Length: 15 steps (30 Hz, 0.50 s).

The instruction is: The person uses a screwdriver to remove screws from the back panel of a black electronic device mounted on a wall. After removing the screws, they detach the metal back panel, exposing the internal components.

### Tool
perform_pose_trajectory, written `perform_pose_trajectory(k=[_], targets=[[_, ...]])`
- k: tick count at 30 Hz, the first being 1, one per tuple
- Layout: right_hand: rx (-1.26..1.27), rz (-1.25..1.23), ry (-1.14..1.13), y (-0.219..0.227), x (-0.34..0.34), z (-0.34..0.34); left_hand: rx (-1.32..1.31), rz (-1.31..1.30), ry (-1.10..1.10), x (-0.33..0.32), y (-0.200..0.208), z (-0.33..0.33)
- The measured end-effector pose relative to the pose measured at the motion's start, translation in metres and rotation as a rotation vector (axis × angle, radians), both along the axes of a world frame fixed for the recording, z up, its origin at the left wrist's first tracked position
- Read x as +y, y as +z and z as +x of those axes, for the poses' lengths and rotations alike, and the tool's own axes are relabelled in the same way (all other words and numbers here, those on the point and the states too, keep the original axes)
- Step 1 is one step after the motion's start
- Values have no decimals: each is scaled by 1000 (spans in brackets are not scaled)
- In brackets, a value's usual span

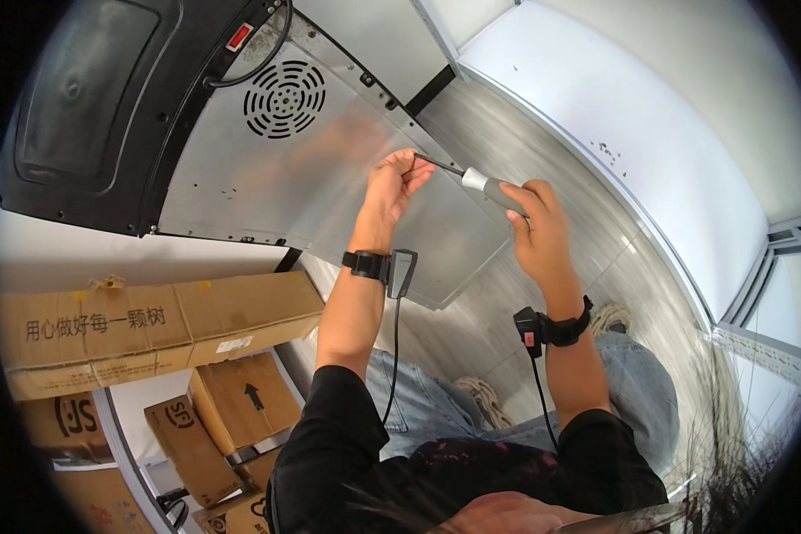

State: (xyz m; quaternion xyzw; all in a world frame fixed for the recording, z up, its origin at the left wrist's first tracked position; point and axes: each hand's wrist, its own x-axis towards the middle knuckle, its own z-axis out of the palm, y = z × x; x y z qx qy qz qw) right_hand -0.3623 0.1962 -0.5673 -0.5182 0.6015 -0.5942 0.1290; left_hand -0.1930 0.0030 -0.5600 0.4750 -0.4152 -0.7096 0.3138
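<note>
My right hand [543,233] is wrapped round the grey and white handle of a screwdriver [487,185], whose thin dark shaft points left. At the tip of that shaft my left hand [393,185] has thumb and forefinger pinched together; anything small between them is too hidden to name. Beneath both hands lies a large shiny metal panel [329,191] with a round slotted vent [285,100]. Along its upper right edge run small holes and fasteners, close to the screwdriver tip. Each wrist wears a black strap with a small cabled device.
A black machine housing [89,98] with a red switch [239,36] and a black cable [271,67] adjoins the panel. Cardboard boxes [151,329] stand at lower left. On the right is a white shelf [614,125] with small dark bits on it, above a grey wood-pattern floor [543,160].
</note>
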Motion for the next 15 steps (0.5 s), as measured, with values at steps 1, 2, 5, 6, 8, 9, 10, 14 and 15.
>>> perform_pose_trajectory(k=[1, 2, 5, 6, 8, 9, 10, 14, 15], targets=[[30, -17, 3, 3, -2, 0, -31, -5, 3, -1, 5, 0], [-1, 13, 10, 7, -3, 0, 3, -1, 9, -3, 9, -1], [-52, 52, 15, 16, -7, 4, 143, 18, 46, -12, 19, -4], [-43, 29, 3, 15, -12, 6, 213, 29, 67, -15, 22, -6], [-52, 11, -40, 16, -17, 12, 326, 56, 100, -18, 30, -16], [-73, 14, -69, 18, -20, 17, 367, 69, 113, -20, 34, -21], [-95, 16, -94, 20, -22, 22, 407, 82, 129, -22, 38, -25], [-42, -17, -116, 16, -30, 33, 399, 82, 210, -29, 44, -34], [-48, -35, -106, 13, -33, 35, 401, 75, 232, -29, 45, -35]])
